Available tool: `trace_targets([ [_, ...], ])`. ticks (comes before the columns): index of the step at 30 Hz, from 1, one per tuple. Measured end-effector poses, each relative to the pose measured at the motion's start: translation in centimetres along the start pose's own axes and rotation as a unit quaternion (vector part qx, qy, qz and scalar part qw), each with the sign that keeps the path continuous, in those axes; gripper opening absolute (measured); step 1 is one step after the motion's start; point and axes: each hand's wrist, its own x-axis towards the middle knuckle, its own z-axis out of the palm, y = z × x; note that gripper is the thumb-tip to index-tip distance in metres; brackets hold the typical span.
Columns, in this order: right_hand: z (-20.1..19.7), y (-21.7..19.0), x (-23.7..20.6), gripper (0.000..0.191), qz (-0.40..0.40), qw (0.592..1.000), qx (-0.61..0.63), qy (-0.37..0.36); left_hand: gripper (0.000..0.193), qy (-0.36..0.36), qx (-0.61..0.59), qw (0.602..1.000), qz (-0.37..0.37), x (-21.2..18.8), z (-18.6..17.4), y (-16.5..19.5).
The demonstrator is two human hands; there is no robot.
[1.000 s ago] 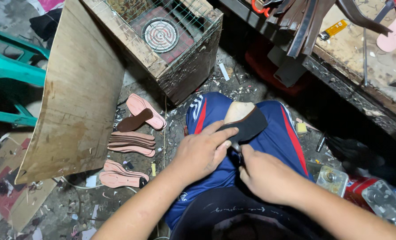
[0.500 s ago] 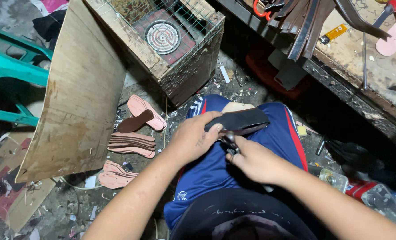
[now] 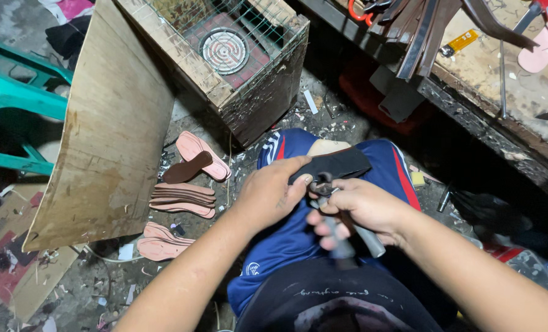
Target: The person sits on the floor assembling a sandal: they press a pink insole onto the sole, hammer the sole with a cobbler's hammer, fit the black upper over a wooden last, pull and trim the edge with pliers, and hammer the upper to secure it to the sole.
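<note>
My left hand (image 3: 271,193) grips the near end of a dark shoe insole (image 3: 338,165) held flat over my lap, above blue shorts (image 3: 298,227). My right hand (image 3: 363,209) is closed around the grey handles of a pair of pliers (image 3: 348,237), whose jaws meet the insole's underside close to my left fingers. The tool's tip is partly hidden by the fingers.
On the littered floor to the left lie stacks of pink and brown insoles (image 3: 185,200). A leaning plywood board (image 3: 111,132), a wire-topped wooden box holding a coil burner (image 3: 225,52), a teal plastic chair (image 3: 15,98) and a cluttered workbench (image 3: 501,80) stand around.
The dark insole has gone from tilted to lying flat across my lap. My right hand has come up under it with the pliers, and both hands have drawn closer together.
</note>
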Motion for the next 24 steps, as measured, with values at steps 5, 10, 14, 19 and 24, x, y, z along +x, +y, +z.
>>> trace_targets([
  [5, 1.0, 3.3, 1.7, 0.026, -0.284, 0.857, -0.392, 0.176, 0.035, -0.021, -0.014, 0.999, -0.043, -0.4, 0.0, -0.6],
  [10, 1.6, 4.0, 4.1, 0.026, -0.280, 0.793, -0.468, 0.271, 0.034, -0.048, -0.071, 0.989, -0.123, 0.5, -0.6, -0.9],
  [14, 0.9, 2.4, 2.5, 0.028, -0.296, 0.748, -0.547, 0.229, 0.035, -0.043, -0.052, 0.993, -0.094, 0.6, -0.6, -0.8],
  [19, 0.9, 0.6, -0.2, 0.025, -0.202, 0.751, -0.600, 0.186, 0.038, -0.018, 0.003, 0.999, -0.043, -0.3, 0.2, -0.3],
  [24, 1.7, 2.4, 0.3, 0.020, -0.180, 0.738, -0.621, 0.190, 0.041, -0.028, 0.021, 0.999, -0.025, -1.4, 0.5, 0.1],
])
